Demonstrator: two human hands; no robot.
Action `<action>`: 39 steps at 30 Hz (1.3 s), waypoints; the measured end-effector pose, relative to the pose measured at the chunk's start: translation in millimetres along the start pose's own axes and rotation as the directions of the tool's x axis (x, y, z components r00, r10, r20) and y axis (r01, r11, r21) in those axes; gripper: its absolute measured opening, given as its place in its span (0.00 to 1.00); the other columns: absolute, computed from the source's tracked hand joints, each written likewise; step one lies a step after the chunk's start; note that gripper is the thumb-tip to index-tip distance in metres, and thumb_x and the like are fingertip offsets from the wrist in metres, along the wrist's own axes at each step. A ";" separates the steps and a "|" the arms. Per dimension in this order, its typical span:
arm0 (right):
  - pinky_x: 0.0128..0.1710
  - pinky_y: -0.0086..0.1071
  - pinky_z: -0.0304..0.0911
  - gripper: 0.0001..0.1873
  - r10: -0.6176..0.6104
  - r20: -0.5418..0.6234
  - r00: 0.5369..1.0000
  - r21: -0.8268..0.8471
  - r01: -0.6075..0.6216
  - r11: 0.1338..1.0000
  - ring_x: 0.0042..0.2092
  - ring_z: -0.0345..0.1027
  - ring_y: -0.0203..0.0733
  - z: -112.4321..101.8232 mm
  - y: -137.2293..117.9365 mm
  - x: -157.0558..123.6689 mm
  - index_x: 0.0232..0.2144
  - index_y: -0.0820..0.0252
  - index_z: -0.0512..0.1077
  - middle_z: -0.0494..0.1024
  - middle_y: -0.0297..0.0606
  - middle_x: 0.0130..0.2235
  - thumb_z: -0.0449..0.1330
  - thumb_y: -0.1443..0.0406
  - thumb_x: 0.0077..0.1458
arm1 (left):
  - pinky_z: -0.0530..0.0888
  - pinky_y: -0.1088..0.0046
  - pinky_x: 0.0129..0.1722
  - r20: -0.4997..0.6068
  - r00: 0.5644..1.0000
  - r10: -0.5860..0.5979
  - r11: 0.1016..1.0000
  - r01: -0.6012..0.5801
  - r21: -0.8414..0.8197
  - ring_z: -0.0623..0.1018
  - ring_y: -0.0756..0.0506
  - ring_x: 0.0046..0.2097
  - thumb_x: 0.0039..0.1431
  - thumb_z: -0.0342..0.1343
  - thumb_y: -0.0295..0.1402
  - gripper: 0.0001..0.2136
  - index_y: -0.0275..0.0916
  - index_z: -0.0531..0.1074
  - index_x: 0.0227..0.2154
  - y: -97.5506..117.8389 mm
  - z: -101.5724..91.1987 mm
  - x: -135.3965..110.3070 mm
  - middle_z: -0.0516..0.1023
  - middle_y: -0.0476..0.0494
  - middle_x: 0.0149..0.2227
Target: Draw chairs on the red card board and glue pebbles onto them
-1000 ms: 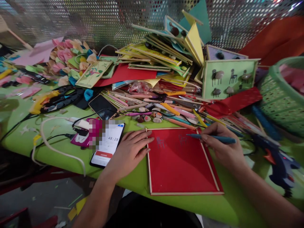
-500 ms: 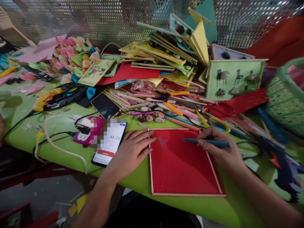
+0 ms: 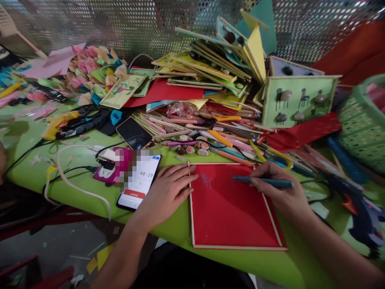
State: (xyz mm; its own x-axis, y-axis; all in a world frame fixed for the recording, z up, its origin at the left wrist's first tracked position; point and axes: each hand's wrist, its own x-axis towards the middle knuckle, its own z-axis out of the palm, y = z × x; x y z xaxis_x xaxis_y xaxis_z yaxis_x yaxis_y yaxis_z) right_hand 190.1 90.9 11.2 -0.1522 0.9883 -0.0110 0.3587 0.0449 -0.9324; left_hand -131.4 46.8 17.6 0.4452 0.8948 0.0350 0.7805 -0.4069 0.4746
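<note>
In front of me on the green table lies a red board (image 3: 231,216) edged with thin pale sticks. My right hand (image 3: 278,186) grips a blue marker pen (image 3: 270,183), its tip at a small dark mark near the board's upper right. A dark chair drawing (image 3: 207,181) shows at the board's upper left. My left hand (image 3: 171,190) lies flat with fingers stretched out, fingertips over the board's left edge. Beside that hand is a lit phone (image 3: 138,188) showing a timer.
Behind the board are loose pens, sticks and painted stones (image 3: 202,151). A green framed picture (image 3: 300,100) leans at the back, near stacked boards (image 3: 207,66). A glue gun (image 3: 363,212) and a green basket (image 3: 363,124) stand right. A magenta power adapter (image 3: 105,173) with cables lies left.
Almost nothing differs. Both hands and the marker pen keep nearly the same place over the red board, and the whole view is shifted very slightly.
</note>
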 end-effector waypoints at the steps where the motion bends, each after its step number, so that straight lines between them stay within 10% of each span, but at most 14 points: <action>1: 0.27 0.34 0.58 0.09 0.004 0.001 1.000 -0.001 -0.004 1.000 0.28 0.65 0.40 0.0 -0.1 -0.3 0.29 0.54 0.74 0.75 0.34 0.27 0.69 0.59 0.55 | 0.69 0.49 0.67 0.002 1.000 0.000 1.000 0.000 -0.001 0.70 0.40 0.68 0.72 0.54 0.32 0.18 0.46 0.72 0.62 -0.2 0.2 -0.2 0.72 0.45 0.67; 39: 0.28 0.34 0.60 0.07 0.013 -0.037 0.999 0.013 -0.013 1.000 0.28 0.66 0.40 2.2 -5.2 1.6 0.29 0.54 0.73 0.76 0.34 0.27 0.68 0.61 0.53 | 0.69 0.49 0.66 0.002 1.000 -0.006 1.000 0.006 0.006 0.70 0.40 0.68 0.72 0.54 0.32 0.17 0.46 0.72 0.61 0.5 0.0 -0.2 0.72 0.45 0.67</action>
State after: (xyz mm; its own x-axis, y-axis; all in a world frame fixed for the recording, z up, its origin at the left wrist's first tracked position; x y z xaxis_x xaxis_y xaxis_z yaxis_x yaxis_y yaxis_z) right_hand 185.9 91.9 15.3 -0.1137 0.9935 -0.0101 0.3490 0.0304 -0.9366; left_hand -131.1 46.5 17.8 0.4411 0.8969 0.0303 0.7860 -0.4023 0.4695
